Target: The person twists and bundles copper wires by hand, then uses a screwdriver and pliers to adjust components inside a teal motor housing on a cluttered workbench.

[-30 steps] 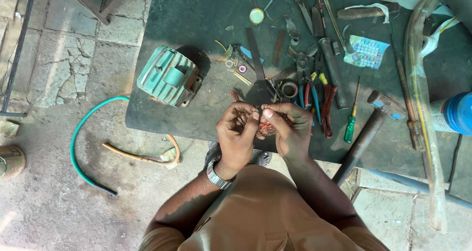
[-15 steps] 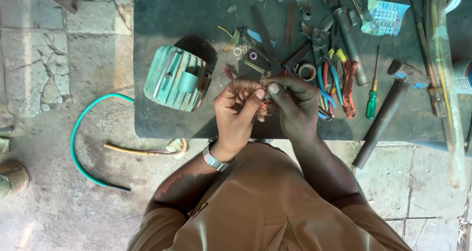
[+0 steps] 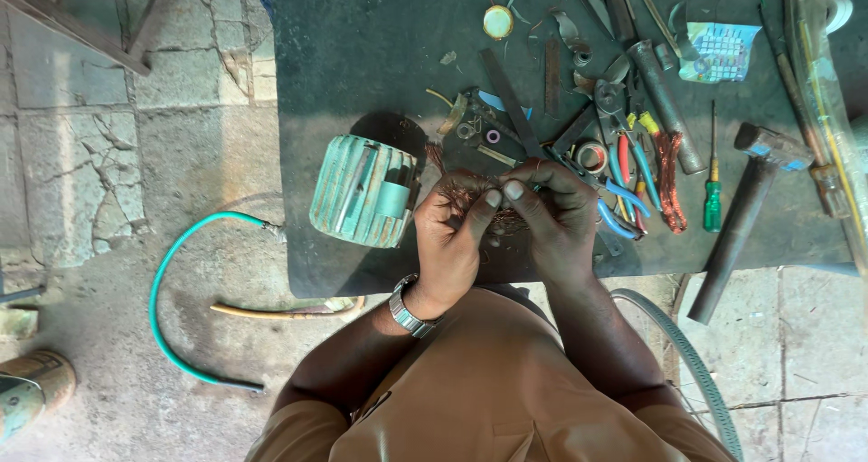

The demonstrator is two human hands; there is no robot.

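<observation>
Dark workbench over cracked paving, tools crowding its right half. Left hand and right hand pinch copper wire tangle between fingertips, just right of teal motor housing; bare bench beyond.

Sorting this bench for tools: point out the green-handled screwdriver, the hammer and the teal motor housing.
green-handled screwdriver (image 3: 712, 206): head view, on its green handle.
hammer (image 3: 734, 236): head view, midway along its handle.
teal motor housing (image 3: 362, 191): head view, on its ribbed side.
</observation>
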